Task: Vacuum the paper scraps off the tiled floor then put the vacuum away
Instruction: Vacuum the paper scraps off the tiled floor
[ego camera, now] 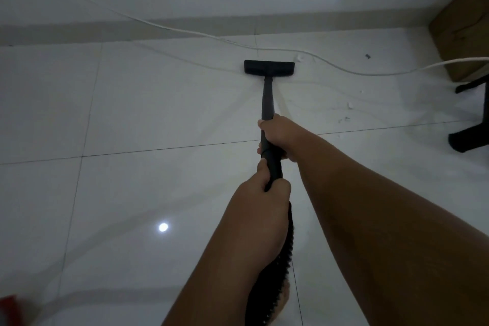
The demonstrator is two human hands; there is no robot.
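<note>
My right hand [277, 137] and left hand [264, 190] gripped the vacuum wand [267, 98] for control, steering its nozzle [269, 67] toward paper scraps [299, 57] beside the white cord [344, 69].

Probably a home room: tiled floor [132, 114], skirting [79, 32], chair legs [471, 137].

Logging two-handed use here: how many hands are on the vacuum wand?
2. The right hand holds the wand farther along, toward the floor head; the left hand holds it nearer the body, where the ribbed hose begins.
</note>
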